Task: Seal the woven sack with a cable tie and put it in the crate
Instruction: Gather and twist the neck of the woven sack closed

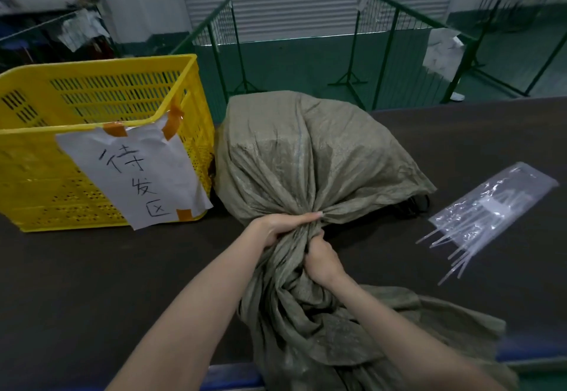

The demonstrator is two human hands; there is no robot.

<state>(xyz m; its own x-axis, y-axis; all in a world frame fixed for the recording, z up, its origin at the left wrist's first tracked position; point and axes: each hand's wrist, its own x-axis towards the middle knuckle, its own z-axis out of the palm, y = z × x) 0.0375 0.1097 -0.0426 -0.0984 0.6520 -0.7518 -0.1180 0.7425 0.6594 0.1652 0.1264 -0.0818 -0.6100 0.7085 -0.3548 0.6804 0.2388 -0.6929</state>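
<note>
Both hands, left hand and right hand, have fingers clenched around the gathered neck of the sack. Gathering seems done; next, one hand must free itself for the cable ties, right of the fingers. The crate waits left.

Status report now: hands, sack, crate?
Left hand and right hand both gripping the gathered neck of the woven sack. No tie on. Cable ties bagged. Yellow crate unobstructed.

The sack stands between the yellow crate and the bag of cable ties; bare desk lies free at near left.
</note>
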